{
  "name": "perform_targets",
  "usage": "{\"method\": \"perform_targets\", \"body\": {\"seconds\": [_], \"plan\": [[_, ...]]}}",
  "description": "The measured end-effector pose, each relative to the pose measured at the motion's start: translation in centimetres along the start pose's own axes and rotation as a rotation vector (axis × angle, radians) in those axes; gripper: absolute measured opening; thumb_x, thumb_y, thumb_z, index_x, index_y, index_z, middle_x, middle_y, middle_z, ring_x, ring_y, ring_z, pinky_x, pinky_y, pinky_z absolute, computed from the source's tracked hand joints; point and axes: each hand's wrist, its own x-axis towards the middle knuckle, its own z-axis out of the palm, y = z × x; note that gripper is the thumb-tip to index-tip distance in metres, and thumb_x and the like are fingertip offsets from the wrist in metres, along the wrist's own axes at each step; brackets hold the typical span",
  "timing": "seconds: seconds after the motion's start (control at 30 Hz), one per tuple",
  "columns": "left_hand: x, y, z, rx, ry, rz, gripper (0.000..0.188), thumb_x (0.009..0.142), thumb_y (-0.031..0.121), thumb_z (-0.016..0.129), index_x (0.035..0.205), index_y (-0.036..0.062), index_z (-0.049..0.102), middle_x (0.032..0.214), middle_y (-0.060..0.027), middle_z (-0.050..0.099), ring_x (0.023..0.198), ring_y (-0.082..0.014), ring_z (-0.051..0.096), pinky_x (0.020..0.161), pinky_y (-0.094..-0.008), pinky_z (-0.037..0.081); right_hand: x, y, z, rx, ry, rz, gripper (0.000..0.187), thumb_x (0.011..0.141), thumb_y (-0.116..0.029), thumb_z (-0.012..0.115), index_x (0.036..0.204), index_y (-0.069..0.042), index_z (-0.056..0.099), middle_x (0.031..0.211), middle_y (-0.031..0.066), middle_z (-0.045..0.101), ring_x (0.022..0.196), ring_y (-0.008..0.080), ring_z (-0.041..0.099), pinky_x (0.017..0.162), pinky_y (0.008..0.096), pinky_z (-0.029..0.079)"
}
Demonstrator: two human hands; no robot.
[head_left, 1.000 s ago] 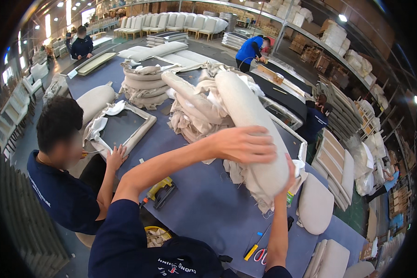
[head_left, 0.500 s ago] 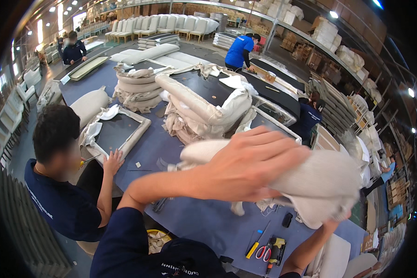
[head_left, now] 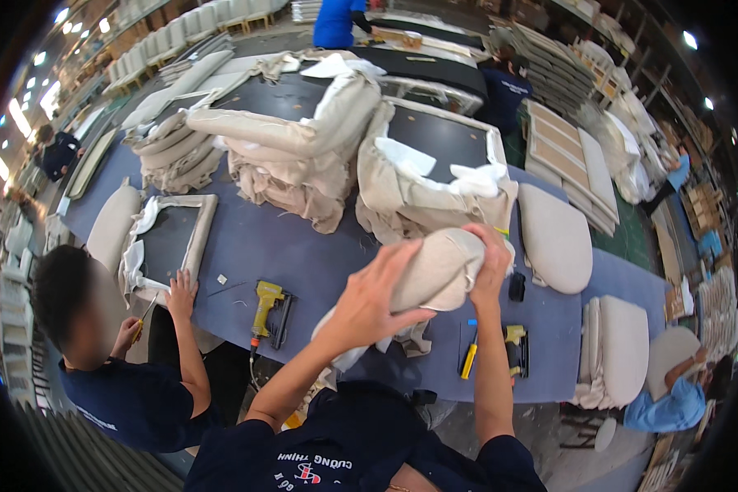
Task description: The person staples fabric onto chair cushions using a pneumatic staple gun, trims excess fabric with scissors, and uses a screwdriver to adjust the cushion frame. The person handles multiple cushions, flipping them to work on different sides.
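Observation:
A beige upholstered chair seat [head_left: 436,271] is held up, tilted, between my two hands above the blue-covered table [head_left: 320,254]. My left hand [head_left: 377,295] presses its near left side, fingers stretched along the fabric and thumb below. Around the far right edge curls my right hand [head_left: 492,262]. Beneath it, loose fabric partly shows. To the left lies a yellow staple gun [head_left: 268,307] with a hose. Near my right forearm are a yellow-handled tool [head_left: 469,361], a second yellow staple gun [head_left: 515,340], partly hidden by the arm, and a small black object [head_left: 517,287].
Stacked beige covered frames [head_left: 287,148] and a frame with white padding [head_left: 435,193] stand beyond my hands. Finished seats [head_left: 556,238] lie to the right, others [head_left: 615,348] nearer. At left, a co-worker [head_left: 123,377] works on a frame [head_left: 172,246] with a yellow-handled tool.
The chair seat has come down and leftward from the raised right side, turning in my hands. My left hand has shifted to its near side. The view has swung right and down.

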Motion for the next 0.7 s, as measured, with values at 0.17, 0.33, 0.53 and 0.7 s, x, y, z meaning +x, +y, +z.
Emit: {"method": "perform_targets", "body": {"seconds": [0.17, 0.33, 0.53, 0.7], "plan": [[3.6, -0.5, -2.1, -0.543, -0.082, 0.076, 0.052, 0.085, 0.024, 0.077, 0.128, -0.0023, 0.064, 0.138, -0.0205, 0.060, 0.127, -0.0317, 0.059, 0.107, -0.0419, 0.044, -1.1, -3.4, 1.6, 0.002, 0.027, -0.069, 0.057, 0.106, -0.041, 0.035, 0.105, 0.001, 0.073, 0.105, 0.0168, 0.071, 0.101, 0.0357, 0.064, 0.093, 0.0440, 0.044], [5.7, -0.9, -2.2, -0.741, -0.155, 0.052, 0.019, 0.083, -0.002, 0.072, 0.102, -0.0007, 0.070, 0.107, -0.0143, 0.075, 0.108, -0.0269, 0.070, 0.107, -0.0423, 0.048, -1.9, -8.7, 1.8, 0.128, 0.176, 0.011, 0.053, 0.093, -0.049, 0.064, 0.112, 0.000, 0.072, 0.113, 0.0178, 0.067, 0.101, 0.0346, 0.063, 0.096, 0.0447, 0.048], [6.7, -2.0, -2.0, -0.761, -0.108, 0.104, 0.015, 0.082, -0.004, 0.071, 0.097, -0.0025, 0.072, 0.104, -0.0174, 0.076, 0.106, -0.0278, 0.071, 0.108, -0.0476, 0.048, -2.1, -11.2, 1.6, -0.153, 0.134, -0.245, 0.036, 0.073, -0.014, 0.081, 0.106, -0.002, 0.074, 0.099, 0.0108, 0.066, 0.087, 0.0304, 0.063, 0.083, 0.0456, 0.052], [6.7, -2.9, -2.5, -0.776, -0.060, 0.152, 0.016, 0.078, -0.007, 0.071, 0.093, -0.0031, 0.073, 0.100, -0.0211, 0.076, 0.106, -0.0351, 0.071, 0.106, -0.0526, 0.049, -1.8, -10.2, 2.0, -0.061, 0.151, -0.263, 0.023, 0.074, 0.006, 0.071, 0.097, 0.002, 0.075, 0.085, 0.0108, 0.067, 0.077, 0.0301, 0.064, 0.072, 0.0434, 0.054]]}}
